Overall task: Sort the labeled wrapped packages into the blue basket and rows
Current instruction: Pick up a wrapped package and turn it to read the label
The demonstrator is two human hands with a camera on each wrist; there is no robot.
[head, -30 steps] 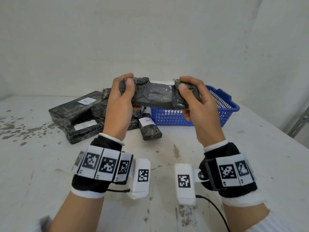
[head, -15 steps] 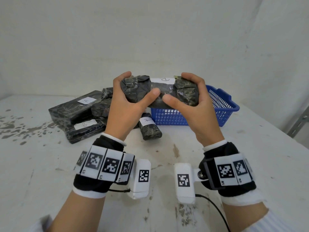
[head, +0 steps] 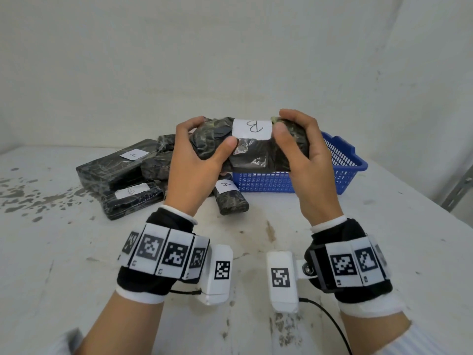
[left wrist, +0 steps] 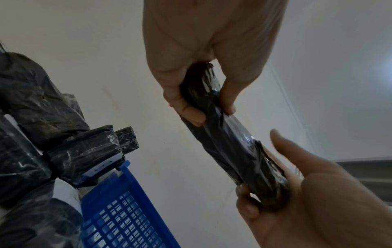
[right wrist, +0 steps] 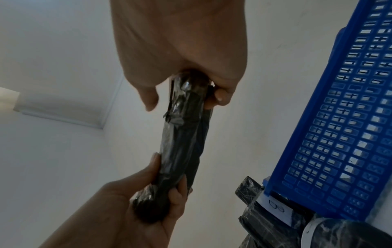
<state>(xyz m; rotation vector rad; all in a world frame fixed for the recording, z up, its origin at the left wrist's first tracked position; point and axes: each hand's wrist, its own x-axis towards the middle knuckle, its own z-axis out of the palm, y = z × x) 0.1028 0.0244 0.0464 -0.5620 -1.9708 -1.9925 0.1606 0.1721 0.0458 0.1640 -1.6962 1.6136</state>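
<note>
A black wrapped package (head: 252, 155) with a white label reading B is held level in the air, in front of the blue basket (head: 345, 172). My left hand (head: 215, 133) grips its left end and my right hand (head: 291, 131) grips its right end, thumbs on the near side beside the label. The left wrist view shows the left hand (left wrist: 210, 110) curled round the package (left wrist: 224, 144). In the right wrist view the right hand (right wrist: 186, 100) is wrapped round the other end of the package (right wrist: 182, 147). The basket's inside is mostly hidden behind the package.
A pile of black wrapped packages lies left of the basket: a large flat one labelled A (head: 115, 167), a smaller labelled one (head: 131, 196) in front of it, and a short roll labelled A (head: 229, 198). The white table (head: 76, 252) is stained. A wall stands close behind.
Both hands have rolled the package toward me, so its white label B now faces the camera. The thumbs have shifted along the near side; the package stays at the same height.
</note>
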